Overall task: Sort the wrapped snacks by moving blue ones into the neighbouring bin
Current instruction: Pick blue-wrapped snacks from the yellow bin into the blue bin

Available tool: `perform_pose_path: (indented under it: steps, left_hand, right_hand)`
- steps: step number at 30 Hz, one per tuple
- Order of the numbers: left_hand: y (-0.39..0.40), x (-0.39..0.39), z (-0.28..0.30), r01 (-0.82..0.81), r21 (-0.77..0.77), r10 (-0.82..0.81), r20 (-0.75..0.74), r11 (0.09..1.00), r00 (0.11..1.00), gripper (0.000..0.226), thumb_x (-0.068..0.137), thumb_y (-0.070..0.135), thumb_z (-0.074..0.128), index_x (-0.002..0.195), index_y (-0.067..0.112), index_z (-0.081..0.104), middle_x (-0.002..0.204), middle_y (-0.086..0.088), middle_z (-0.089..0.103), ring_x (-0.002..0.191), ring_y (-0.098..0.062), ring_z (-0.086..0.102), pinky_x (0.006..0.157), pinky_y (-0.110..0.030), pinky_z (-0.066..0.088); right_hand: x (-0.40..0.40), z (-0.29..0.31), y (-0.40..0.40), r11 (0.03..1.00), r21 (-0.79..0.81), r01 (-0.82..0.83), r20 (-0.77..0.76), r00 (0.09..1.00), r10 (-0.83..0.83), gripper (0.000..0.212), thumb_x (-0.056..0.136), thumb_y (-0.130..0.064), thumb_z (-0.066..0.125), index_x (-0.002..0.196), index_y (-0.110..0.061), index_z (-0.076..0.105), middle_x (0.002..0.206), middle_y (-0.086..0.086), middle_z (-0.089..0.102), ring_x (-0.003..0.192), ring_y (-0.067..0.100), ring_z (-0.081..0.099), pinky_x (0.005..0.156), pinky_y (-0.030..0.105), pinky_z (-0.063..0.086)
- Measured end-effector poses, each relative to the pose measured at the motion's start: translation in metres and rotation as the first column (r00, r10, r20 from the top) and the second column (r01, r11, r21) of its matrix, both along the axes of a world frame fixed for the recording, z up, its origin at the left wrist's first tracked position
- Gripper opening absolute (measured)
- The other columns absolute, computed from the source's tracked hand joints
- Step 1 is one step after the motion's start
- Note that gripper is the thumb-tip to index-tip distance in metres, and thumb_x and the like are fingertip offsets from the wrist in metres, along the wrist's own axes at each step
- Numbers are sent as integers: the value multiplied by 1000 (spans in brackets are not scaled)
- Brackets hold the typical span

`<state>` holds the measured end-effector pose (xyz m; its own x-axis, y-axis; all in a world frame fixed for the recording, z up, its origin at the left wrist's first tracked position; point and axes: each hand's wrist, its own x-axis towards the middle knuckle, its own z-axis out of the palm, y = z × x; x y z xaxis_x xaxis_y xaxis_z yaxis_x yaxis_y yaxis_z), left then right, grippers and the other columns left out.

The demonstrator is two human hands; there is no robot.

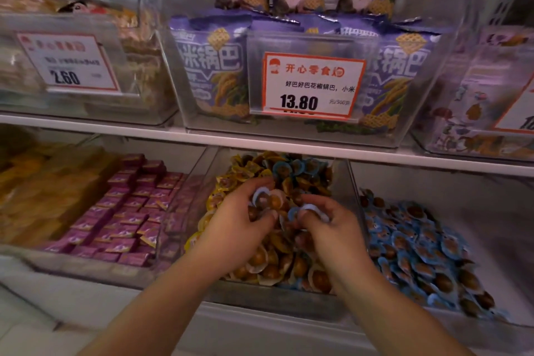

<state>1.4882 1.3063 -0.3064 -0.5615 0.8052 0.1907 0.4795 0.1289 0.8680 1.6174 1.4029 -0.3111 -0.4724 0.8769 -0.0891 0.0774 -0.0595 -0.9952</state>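
A clear middle bin [351, 182] on the lower shelf holds a heap of small round wrapped snacks, mostly yellow-edged [271, 266], with some blue-edged ones [284, 169] at the back. Both my hands are inside it. My left hand [239, 228] grips a blue-edged snack [261, 198] between thumb and fingers. My right hand [332, 228] pinches another blue-edged snack [312, 209] at its fingertips. The neighbouring bin on the right [462, 191] is filled with blue-wrapped snacks [413, 243].
To the left sits a bin of purple square packets [127, 211], and yellow packs [37, 191] lie beyond it. A white shelf edge [289, 144] runs just above the bins, carrying clear boxes of purple bags [213, 66] and a price card [312, 85].
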Motion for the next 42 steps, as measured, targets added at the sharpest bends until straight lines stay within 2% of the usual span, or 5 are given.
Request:
perform_pose_path:
  steps: [7,14,18,35,42]
  left_hand:
    - [-12,-9,25,-76,53,50,381,996,923,22,97,9,60,117,15,68,88,-7,77,69,-15,74,54,-20,53]
    - [-18,-18,37,-146,183,-138,952,972,274,30,91,8,56,116,-7,64,115,-24,70,108,-38,67,63,-30,58]
    - [-21,-23,39,-169,237,-218,968,957,125,43,76,5,62,116,-11,62,121,-34,62,110,-46,64,99,-43,52]
    - [3,8,28,-160,304,-155,791,939,592,39,91,-18,46,121,2,60,118,-27,64,104,-34,70,73,-33,60]
    - [4,12,19,-170,295,-51,616,940,786,36,93,-9,54,112,18,69,112,-13,71,105,-20,71,77,-30,59]
  right_hand:
    - [4,-9,9,796,553,-246,416,909,-8,37,95,-26,60,132,-24,59,125,-5,47,120,15,50,98,21,40]
    - [-2,-24,4,631,492,-600,757,653,31,82,89,-60,55,155,-25,22,155,1,23,140,25,19,115,36,27]
    - [-6,-25,8,702,456,-547,725,686,64,84,87,-58,58,156,-35,16,152,1,29,141,26,23,116,39,31]
    - [8,-1,9,969,172,-176,-103,975,195,34,70,-15,87,101,-24,74,89,-5,78,79,4,71,70,19,55]
    - [8,-2,-1,895,298,-332,372,904,211,26,71,-40,87,87,-32,68,68,-15,61,70,0,60,56,14,41]
